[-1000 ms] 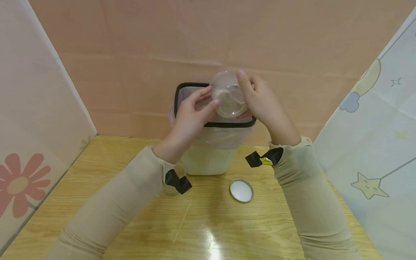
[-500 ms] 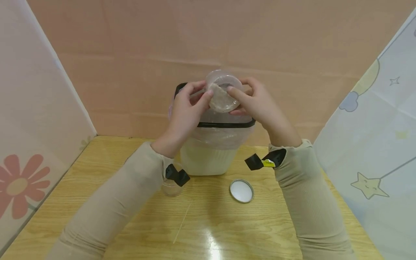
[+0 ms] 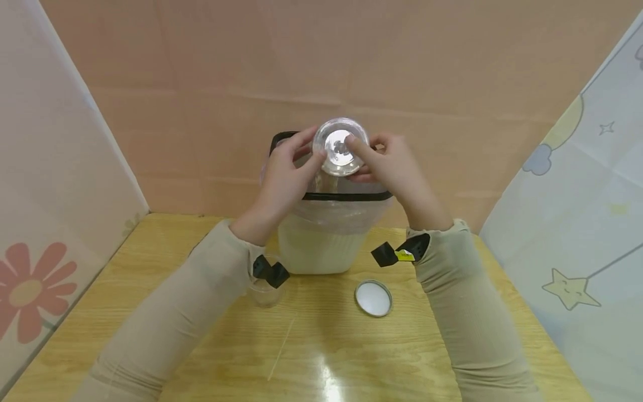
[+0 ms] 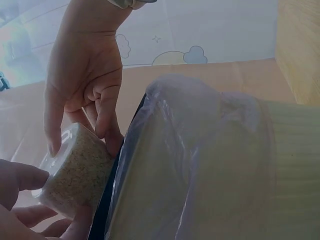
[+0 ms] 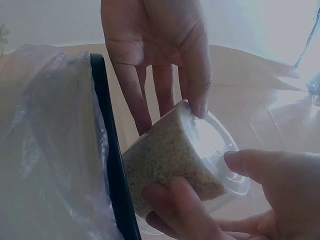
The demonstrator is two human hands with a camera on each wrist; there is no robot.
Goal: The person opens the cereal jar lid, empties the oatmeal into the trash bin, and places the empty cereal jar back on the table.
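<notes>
Over the mouth of a lined bin (image 3: 321, 240), both hands hold a clear plastic jar (image 3: 335, 125). Its flat round end faces up, and its other end points down at the bin. Pale, speckled grainy stuff (image 5: 167, 150) shows through the jar's side in the right wrist view. My left hand (image 3: 285, 176) grips the jar's left side, thumb near the flat end. From the right, my right hand (image 3: 399, 167) grips it with the thumb on that end and fingers round the side. The bin's rim hides the jar's lower end in the left wrist view.
A round lid with a white inside (image 3: 373, 298) lies on the wooden table (image 3: 321, 346). Another clear container (image 3: 266, 297) stands partly under the left wrist. A thin pale stick (image 3: 282, 346) lies near it. Fabric walls (image 3: 241, 56) enclose the table.
The jar has tipped over, so its flat end now faces the head camera where its inside and contents showed before. Both hands have shifted slightly with it, and the right thumb has moved onto that end.
</notes>
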